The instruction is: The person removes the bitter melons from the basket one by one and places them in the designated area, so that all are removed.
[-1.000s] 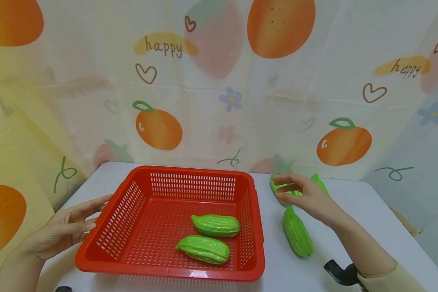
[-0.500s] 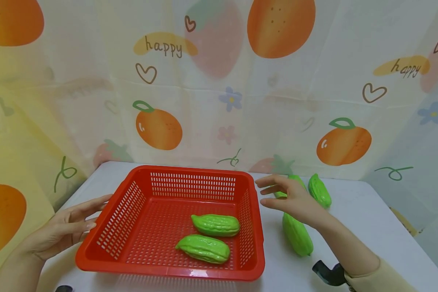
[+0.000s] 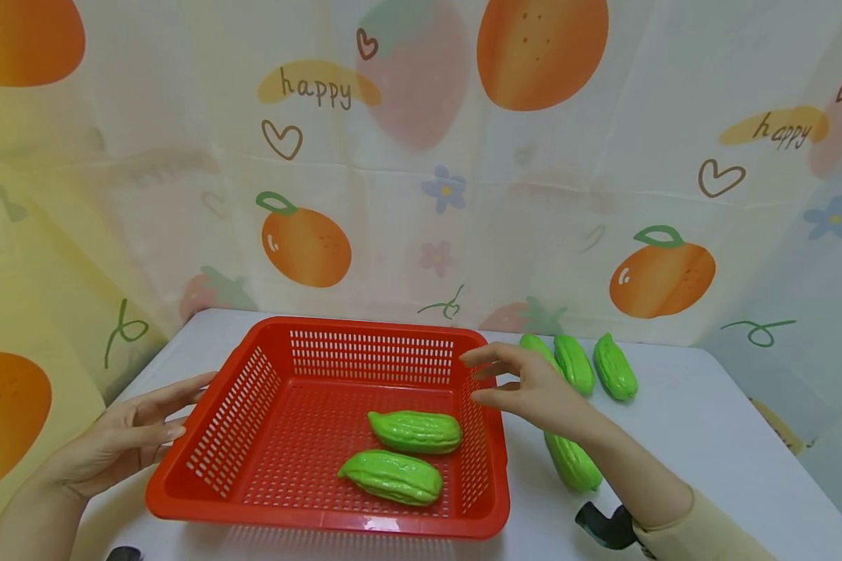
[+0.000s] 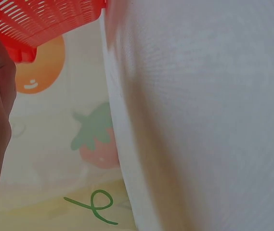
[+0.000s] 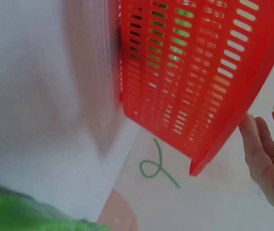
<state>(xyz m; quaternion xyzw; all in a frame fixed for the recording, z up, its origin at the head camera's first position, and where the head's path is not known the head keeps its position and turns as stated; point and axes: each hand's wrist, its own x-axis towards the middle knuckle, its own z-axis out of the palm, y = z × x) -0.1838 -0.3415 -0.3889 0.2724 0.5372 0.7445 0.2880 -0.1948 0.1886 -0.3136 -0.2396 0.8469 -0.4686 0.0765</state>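
My left hand [image 3: 108,444] is at the left rim of a red plastic basket [image 3: 323,523], its thumb against the rim and its fingers reaching under the outer side. Inside the basket lie two green bitter melons, one [image 3: 415,432] behind the other [image 3: 393,477]. At the basket's right rim is my right hand [image 3: 533,386], fingers spread and holding nothing, the fingertips overlapping the rim in the head view. The right wrist view has this hand [image 5: 271,166] beside the basket wall [image 5: 185,91]; contact there is hard to tell.
On the white table [image 3: 681,444], several bitter melons lie right of the basket: a back row [image 3: 574,365] and a nearer one [image 3: 575,465] partly behind my right forearm. A black curved object [image 3: 606,526] sits by the right sleeve. A fruit-printed curtain [image 3: 393,210] hangs behind.
My right hand has moved left from above the back bitter melons to the basket's right rim, uncovering those melons. The left hand, the basket and the two melons inside have stayed put.
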